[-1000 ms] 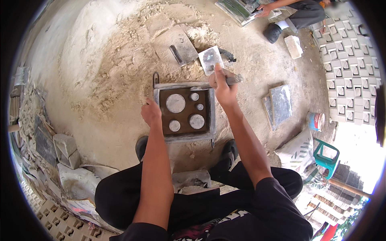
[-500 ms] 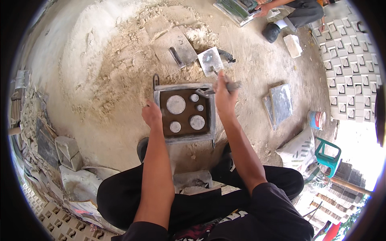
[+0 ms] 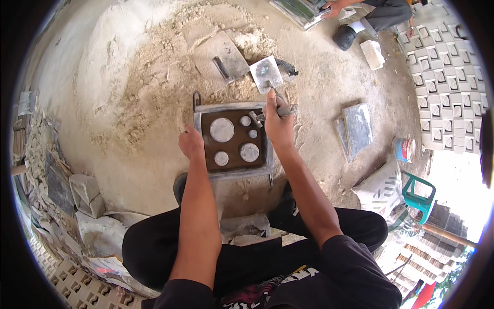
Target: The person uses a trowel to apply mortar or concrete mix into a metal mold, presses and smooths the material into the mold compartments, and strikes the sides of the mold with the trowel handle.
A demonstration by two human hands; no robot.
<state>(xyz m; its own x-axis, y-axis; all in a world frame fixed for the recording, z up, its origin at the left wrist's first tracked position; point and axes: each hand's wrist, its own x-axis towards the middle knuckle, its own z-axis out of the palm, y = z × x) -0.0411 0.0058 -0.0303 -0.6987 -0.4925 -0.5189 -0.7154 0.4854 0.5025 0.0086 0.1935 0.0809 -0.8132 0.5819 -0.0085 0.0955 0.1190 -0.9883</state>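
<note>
A square metal mould (image 3: 231, 107) lies on the ground in front of me, with brown material inside and several pale round discs set in it. One large disc (image 3: 222, 130) is at its upper left. My right hand (image 3: 280, 129) is closed round a hammer (image 3: 258, 118), whose head sits over the mould's upper right inner corner, near two small discs. My left hand (image 3: 191, 142) is curled closed beside the mould's left wall; what its fingers hold, if anything, is hidden. Just beyond my right hand lies a square-bladed trowel (image 3: 266, 73).
A flat board with a handle (image 3: 234, 54) lies on the heaped sand (image 3: 154, 67). Stacked plates (image 3: 357, 129), a bucket (image 3: 405, 150), a sack (image 3: 380, 188) and a green stool (image 3: 419, 198) stand at right. Far right, another person's hand (image 3: 334, 7) touches a frame; pale blocks (image 3: 442, 87) are stacked nearby.
The hammer has shifted slightly in my right hand, its head now showing more clearly at the mould's corner. My left hand stays beside the mould. The whole view has shifted slightly.
</note>
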